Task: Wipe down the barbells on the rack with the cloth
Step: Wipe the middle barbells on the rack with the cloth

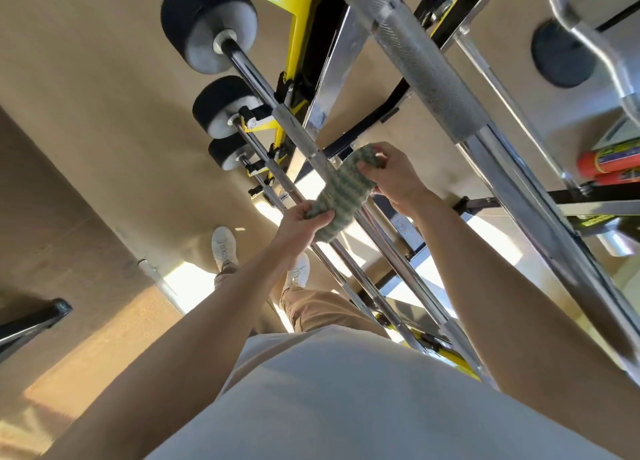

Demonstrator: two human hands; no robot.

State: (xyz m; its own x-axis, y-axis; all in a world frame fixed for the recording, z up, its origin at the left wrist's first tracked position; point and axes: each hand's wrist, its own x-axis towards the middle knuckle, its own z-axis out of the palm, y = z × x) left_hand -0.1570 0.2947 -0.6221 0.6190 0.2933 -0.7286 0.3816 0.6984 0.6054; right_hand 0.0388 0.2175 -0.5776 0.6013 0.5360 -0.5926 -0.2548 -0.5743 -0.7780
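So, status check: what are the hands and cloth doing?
Left hand grips green cloth low, right hand high. Cloth stretched across one barbell on the yellow rack. Nothing blocking.

Gym-casual outfit, seen from the top down

Person's wearing a plain, soft-looking pale grey-white t-shirt [346, 407] that hangs loose and takes up most of the lower view. Below it are wrinkly tan khaki trousers [322, 310], with cuffs bunching a bit over the shoe tops. On the feet are white low-top lace-up sneakers: the left sneaker [225, 248] is in plain sight with its laces showing, while the right sneaker [299, 272] is half hidden behind an arm. The left forearm [207, 321] and right forearm [485, 269] are bare to the wrist, and so are the left hand [301, 220] and right hand [398, 179].
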